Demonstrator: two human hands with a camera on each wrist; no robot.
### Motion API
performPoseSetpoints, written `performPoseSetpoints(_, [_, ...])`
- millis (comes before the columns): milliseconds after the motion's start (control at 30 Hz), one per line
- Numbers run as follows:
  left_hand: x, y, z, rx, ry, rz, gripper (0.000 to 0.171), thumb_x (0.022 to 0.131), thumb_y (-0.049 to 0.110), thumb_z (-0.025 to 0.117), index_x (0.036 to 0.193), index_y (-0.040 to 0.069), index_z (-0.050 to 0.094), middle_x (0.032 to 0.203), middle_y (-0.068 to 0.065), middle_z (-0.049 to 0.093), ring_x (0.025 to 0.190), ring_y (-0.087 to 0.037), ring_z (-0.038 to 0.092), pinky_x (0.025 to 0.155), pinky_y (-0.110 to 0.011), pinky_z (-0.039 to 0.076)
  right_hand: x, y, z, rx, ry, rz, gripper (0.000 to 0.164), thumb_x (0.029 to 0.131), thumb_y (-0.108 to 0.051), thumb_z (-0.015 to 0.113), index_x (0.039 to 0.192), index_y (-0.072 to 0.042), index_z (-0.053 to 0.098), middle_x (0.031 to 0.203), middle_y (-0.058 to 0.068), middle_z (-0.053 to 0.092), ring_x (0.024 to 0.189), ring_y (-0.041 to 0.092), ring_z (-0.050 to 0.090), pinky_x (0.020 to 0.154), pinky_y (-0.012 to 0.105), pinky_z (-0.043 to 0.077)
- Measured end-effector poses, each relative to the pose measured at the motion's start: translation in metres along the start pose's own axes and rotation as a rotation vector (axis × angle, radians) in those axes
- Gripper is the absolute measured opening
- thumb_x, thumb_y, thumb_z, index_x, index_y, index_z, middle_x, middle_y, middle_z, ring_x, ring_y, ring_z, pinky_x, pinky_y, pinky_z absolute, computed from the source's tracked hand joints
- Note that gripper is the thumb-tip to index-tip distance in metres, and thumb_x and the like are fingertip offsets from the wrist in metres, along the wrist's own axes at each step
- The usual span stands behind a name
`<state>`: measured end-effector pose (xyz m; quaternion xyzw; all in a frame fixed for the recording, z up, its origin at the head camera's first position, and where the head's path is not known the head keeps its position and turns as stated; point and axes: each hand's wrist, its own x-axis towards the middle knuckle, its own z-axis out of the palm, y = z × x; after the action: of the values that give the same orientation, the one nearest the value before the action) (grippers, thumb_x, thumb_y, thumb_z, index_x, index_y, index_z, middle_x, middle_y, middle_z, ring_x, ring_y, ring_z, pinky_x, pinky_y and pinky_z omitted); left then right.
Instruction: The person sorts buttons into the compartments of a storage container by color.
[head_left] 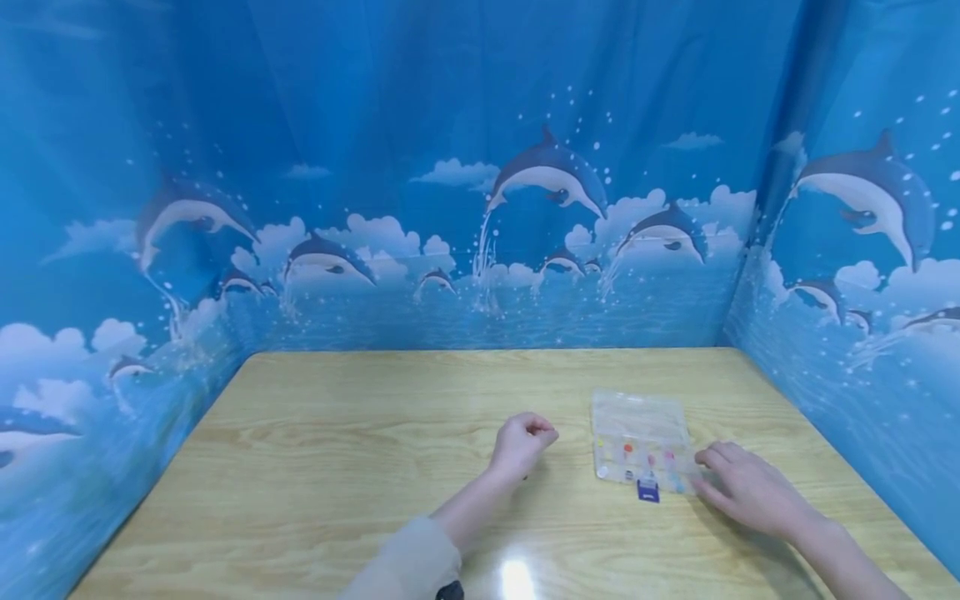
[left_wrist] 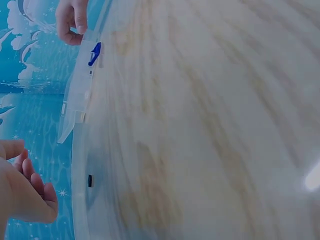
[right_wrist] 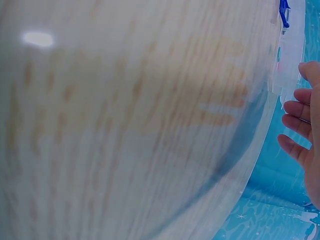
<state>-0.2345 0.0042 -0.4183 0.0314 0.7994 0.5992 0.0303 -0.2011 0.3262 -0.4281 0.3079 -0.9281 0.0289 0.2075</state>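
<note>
A clear plastic compartment box lies with its lid raised on the right half of the table. Small coloured pieces, among them an orange one, sit in its front compartments, and a dark blue clasp projects from its front edge. To the left of the box hovers my left hand, thumb and forefinger brought together and the other fingers curled; I cannot tell if something tiny is between the tips. My right hand is at the box's right edge, fingers relaxed and spread, as the right wrist view also shows.
A small dark round piece lies on the wooden table, beside the left wrist. Blue dolphin-print curtains enclose the table's back and sides. A light reflection shines near the front.
</note>
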Motion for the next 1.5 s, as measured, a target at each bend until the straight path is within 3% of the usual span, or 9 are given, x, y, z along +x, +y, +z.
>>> performPoseSetpoints(200, [-0.01,-0.008,-0.009,0.013,-0.017,0.007,0.004,0.084,0.012,0.066,0.083,0.007,0.064,0.076,0.002,0.053,0.068,-0.011,0.047,0.058,-0.024,0.04,-0.001,0.0,0.0,0.001,-0.003,0.01,0.03,0.072,-0.02,0.075,0.093,-0.002,0.063,0.089,0.006,0.06,0.08,0.023,0.058,0.07,0.042,0.05])
performPoseSetpoints(433, [-0.02,-0.014,-0.016,-0.039,-0.038,0.008,0.006,0.08,0.006,0.067,0.082,0.002,0.064,0.072,-0.001,0.054,0.065,-0.012,0.047,0.057,-0.023,0.04,-0.001,-0.001,-0.001,0.0,0.011,0.0,0.031,0.072,-0.02,0.075,0.093,-0.001,0.063,0.089,0.008,0.06,0.083,0.027,0.058,0.073,0.045,0.048])
performPoseSetpoints(800, [-0.026,-0.025,-0.028,0.028,-0.031,0.03,0.006,0.077,0.004,0.067,0.081,0.002,0.063,0.072,-0.001,0.054,0.066,-0.013,0.049,0.058,-0.024,0.043,0.0,0.001,-0.002,0.001,-0.031,0.019,0.031,0.074,-0.022,0.074,0.094,-0.002,0.062,0.091,0.009,0.06,0.086,0.029,0.058,0.076,0.047,0.048])
performPoseSetpoints(967, [-0.026,-0.032,-0.029,0.078,-0.026,0.064,0.006,0.075,0.002,0.069,0.08,0.001,0.064,0.071,-0.001,0.055,0.066,-0.013,0.05,0.061,-0.026,0.044,0.0,0.001,-0.002,0.0,-0.031,0.011,0.031,0.074,-0.022,0.074,0.094,-0.002,0.063,0.091,0.009,0.061,0.086,0.028,0.058,0.076,0.046,0.048])
performPoseSetpoints(1067, [-0.025,-0.034,-0.029,0.155,0.006,0.068,0.006,0.075,0.006,0.071,0.079,0.005,0.066,0.076,0.0,0.055,0.075,-0.015,0.049,0.071,-0.034,0.043,-0.001,0.001,-0.001,0.001,-0.028,0.004,0.031,0.073,-0.022,0.074,0.094,-0.002,0.063,0.091,0.008,0.061,0.085,0.028,0.058,0.075,0.045,0.048])
performPoseSetpoints(1233, [-0.025,-0.036,-0.029,0.284,0.069,0.023,0.008,0.072,0.014,0.075,0.078,0.013,0.069,0.084,0.002,0.053,0.088,-0.02,0.044,0.081,-0.046,0.035,-0.001,0.003,0.002,-0.002,-0.021,-0.002,0.031,0.073,-0.023,0.075,0.094,-0.003,0.063,0.091,0.008,0.061,0.085,0.027,0.058,0.074,0.045,0.048])
performPoseSetpoints(1500, [-0.024,-0.04,-0.028,0.349,0.054,0.06,0.007,0.071,0.013,0.075,0.074,0.015,0.069,0.083,0.003,0.053,0.089,-0.022,0.044,0.089,-0.053,0.03,-0.001,0.001,0.0,0.003,-0.024,0.005,0.031,0.074,-0.022,0.074,0.094,-0.002,0.063,0.091,0.009,0.061,0.084,0.027,0.058,0.073,0.045,0.049])
